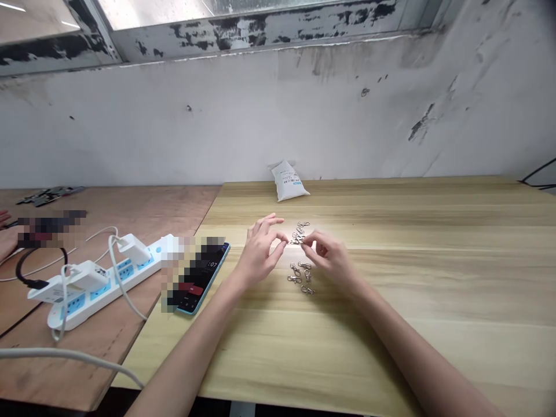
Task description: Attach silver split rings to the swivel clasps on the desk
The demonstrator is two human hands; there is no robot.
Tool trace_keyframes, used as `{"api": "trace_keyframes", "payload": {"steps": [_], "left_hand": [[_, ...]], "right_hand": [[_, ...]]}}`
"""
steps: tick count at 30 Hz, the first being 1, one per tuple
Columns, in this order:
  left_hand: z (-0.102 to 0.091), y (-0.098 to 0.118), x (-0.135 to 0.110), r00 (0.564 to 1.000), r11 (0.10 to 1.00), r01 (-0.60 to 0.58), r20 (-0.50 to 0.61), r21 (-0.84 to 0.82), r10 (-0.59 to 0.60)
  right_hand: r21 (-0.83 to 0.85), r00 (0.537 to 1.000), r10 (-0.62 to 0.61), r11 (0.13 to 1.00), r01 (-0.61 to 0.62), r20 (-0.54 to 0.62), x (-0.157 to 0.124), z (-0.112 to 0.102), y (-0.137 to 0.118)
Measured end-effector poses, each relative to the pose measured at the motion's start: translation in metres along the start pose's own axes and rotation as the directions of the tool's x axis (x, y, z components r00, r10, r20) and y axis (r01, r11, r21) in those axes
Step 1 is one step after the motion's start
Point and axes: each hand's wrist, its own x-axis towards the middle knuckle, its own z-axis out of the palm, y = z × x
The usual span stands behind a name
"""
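Note:
My left hand [259, 250] and my right hand [326, 256] meet over the light wooden table [391, 278]. Both pinch a small metal clasp [296, 238] between thumb and forefinger, while the left hand's other fingers are spread. Just behind the hands lie a few more clasps [303, 225]. Several further clasps [300, 277] lie loose on the table in front of the hands, between my forearms.
A small white bag [288, 181] stands at the back by the wall. A phone [200, 279] lies at the table's left edge. On the darker table to the left sits a white power strip [98, 278] with chargers and cables. Another person's hand [5, 234] shows at far left.

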Motion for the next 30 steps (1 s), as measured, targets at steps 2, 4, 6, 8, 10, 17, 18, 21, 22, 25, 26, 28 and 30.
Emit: {"api": "trace_keyframes", "payload": {"steps": [2,4,6,8,10,17,18,21,22,25,26,28,30], "left_hand": [[0.005,0.0,-0.002,0.997,1.0,0.003,0.071,0.004,-0.003],[0.011,-0.001,-0.004,0.989,0.999,-0.032,0.147,0.021,0.028],[0.013,-0.003,-0.005,0.98,0.997,-0.07,0.188,0.045,0.06],[0.01,-0.008,-0.004,0.982,0.995,-0.07,0.178,0.074,0.056],[0.003,-0.016,-0.003,0.992,0.993,-0.027,0.123,0.111,0.013],[-0.018,-0.041,-0.002,0.988,0.979,-0.008,0.154,0.204,-0.024],[-0.019,-0.042,-0.002,0.987,0.977,-0.02,0.161,0.211,-0.015],[-0.018,-0.042,-0.004,0.982,0.973,-0.055,0.187,0.225,0.013],[-0.017,-0.042,-0.004,0.981,0.972,-0.062,0.194,0.227,0.017],[-0.016,-0.041,-0.004,0.978,0.972,-0.059,0.21,0.229,0.01],[-0.015,-0.041,-0.004,0.977,0.972,-0.053,0.214,0.23,0.002],[-0.015,-0.041,-0.004,0.978,0.97,-0.041,0.209,0.238,-0.01],[-0.016,-0.04,-0.004,0.979,0.969,-0.037,0.201,0.246,-0.014]], "right_hand": [[-0.109,0.995,-0.077,0.992,0.069,-0.065,-0.002,0.0,-0.002],[-0.223,0.979,-0.193,0.959,0.175,-0.061,-0.006,0.006,-0.009],[-0.319,0.945,-0.328,0.895,0.31,-0.003,-0.011,0.016,-0.019],[-0.371,0.901,-0.428,0.828,0.421,0.066,-0.014,0.025,-0.028],[-0.397,0.893,-0.441,0.807,0.437,0.088,-0.014,0.028,-0.029],[-0.327,0.968,-0.161,0.919,0.219,0.195,-0.007,0.007,0.002],[-0.29,0.96,-0.136,0.934,0.207,0.244,-0.007,0.005,0.003],[-0.169,0.946,-0.085,0.975,0.143,0.313,-0.007,-0.002,0.004],[-0.148,0.953,-0.057,0.983,0.105,0.297,-0.006,-0.004,0.004],[-0.208,0.979,0.09,0.977,-0.051,0.181,0.0,-0.007,0.011],[-0.27,0.978,0.141,0.958,-0.095,0.157,0.003,-0.007,0.014],[-0.39,0.966,0.211,0.91,-0.139,0.147,0.01,-0.004,0.018],[-0.497,0.957,0.228,0.861,-0.111,0.181,0.016,0.003,0.019]]}}
